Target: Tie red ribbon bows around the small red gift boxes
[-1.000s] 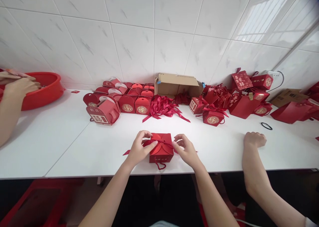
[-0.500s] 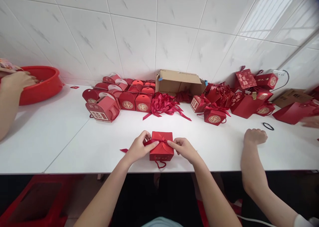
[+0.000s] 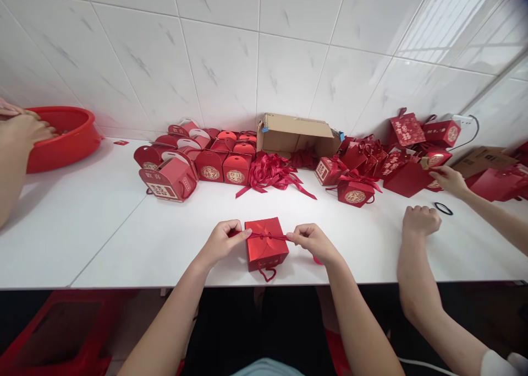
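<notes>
A red gift box (image 3: pixel 267 252) with a petal-like folded top stands near the table's front edge. Across that top runs a dark red ribbon (image 3: pixel 268 235), knotted at the middle. At the box's left side my left hand (image 3: pixel 225 241) pinches one end of the ribbon between thumb and finger. On the other side, my right hand (image 3: pixel 311 241) pinches the opposite end. The ribbon is drawn taut between both hands. A red cord handle (image 3: pixel 268 272) hangs from the box's front. Under my right hand a bit of red ribbon shows.
Behind lie loose red ribbons (image 3: pixel 274 175), rows of red boxes (image 3: pixel 171 178) and a cardboard carton (image 3: pixel 297 123). Tied boxes (image 3: pixel 355 191) stand right. A red basin (image 3: pixel 61 150) is far left, with another person's hand over it. A co-worker's fist (image 3: pixel 421 220) rests at right near a black band (image 3: pixel 443 208).
My hands have moved apart from the knot, pulling the ribbon straight and tight. The box has turned slightly. At right, another person's hand has reached a red bag.
</notes>
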The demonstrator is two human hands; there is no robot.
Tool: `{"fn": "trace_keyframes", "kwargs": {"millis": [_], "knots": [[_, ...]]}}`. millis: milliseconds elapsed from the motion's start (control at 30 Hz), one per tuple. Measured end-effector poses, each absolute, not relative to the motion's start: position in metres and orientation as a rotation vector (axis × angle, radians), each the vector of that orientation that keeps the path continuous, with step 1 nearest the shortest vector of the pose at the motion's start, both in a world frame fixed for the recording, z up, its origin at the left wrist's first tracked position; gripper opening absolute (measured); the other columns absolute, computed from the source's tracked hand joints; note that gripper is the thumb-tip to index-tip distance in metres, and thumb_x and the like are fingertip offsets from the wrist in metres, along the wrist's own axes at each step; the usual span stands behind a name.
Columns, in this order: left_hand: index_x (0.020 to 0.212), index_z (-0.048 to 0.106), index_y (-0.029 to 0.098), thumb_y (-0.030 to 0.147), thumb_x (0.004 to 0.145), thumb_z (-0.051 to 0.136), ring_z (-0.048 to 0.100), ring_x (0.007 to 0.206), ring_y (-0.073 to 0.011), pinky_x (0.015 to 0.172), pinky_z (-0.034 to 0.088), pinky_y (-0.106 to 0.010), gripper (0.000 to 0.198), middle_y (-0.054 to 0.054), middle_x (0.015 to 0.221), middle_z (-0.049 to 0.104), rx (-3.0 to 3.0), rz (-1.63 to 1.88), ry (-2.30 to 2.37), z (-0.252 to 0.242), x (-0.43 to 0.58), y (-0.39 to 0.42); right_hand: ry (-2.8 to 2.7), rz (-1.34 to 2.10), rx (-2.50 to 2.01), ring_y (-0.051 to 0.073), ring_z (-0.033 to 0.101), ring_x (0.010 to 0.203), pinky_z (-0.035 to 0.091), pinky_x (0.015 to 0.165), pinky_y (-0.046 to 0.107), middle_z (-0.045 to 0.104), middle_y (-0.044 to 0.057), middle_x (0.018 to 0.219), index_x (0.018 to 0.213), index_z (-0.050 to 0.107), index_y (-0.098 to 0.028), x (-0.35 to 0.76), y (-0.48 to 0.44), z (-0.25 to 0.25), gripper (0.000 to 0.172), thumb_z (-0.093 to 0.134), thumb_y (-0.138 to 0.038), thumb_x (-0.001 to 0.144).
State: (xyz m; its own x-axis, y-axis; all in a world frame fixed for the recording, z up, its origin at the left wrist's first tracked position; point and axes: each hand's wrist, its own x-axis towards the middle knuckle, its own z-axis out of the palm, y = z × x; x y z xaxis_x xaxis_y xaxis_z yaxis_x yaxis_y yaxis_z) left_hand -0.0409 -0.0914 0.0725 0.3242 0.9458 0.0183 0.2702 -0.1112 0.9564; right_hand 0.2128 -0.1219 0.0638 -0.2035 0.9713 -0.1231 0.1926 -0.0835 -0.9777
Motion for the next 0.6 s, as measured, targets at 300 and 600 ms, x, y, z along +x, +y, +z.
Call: {"fn": "trace_keyframes", "kwargs": {"millis": [300, 600], "knots": [[0.059, 0.033, 0.018, 0.039, 0.078, 0.059, 0.034, 0.059, -0.0096, 0.058, 0.03, -0.024, 0.039, 0.004, 0.062, 0.036, 1.569, 0.768, 0.914, 0.066, -0.04, -0.08, -1.407, 1.432, -1.285, 0.007, 0.024, 0.048, 0.016, 0.046, 0.024, 0.033, -0.006, 0.049, 0.052, 0.05, -0.016, 0.214, -0.124, 0.064, 0.041, 0.068, -0.049, 0.071], [0.06, 0.028, 0.018, 0.034, 0.08, 0.058, 0.031, 0.061, -0.0093, 0.057, 0.027, -0.024, 0.039, 0.004, 0.069, 0.035, 1.588, 0.714, 0.8, 0.066, -0.041, -0.076, -1.293, 1.471, -1.217, 0.006, 0.02, 0.047, 0.013, 0.047, 0.024, 0.027, -0.008, 0.048, 0.05, 0.046, -0.017, 0.215, -0.122, 0.051, 0.042, 0.07, -0.045, 0.07]]}}
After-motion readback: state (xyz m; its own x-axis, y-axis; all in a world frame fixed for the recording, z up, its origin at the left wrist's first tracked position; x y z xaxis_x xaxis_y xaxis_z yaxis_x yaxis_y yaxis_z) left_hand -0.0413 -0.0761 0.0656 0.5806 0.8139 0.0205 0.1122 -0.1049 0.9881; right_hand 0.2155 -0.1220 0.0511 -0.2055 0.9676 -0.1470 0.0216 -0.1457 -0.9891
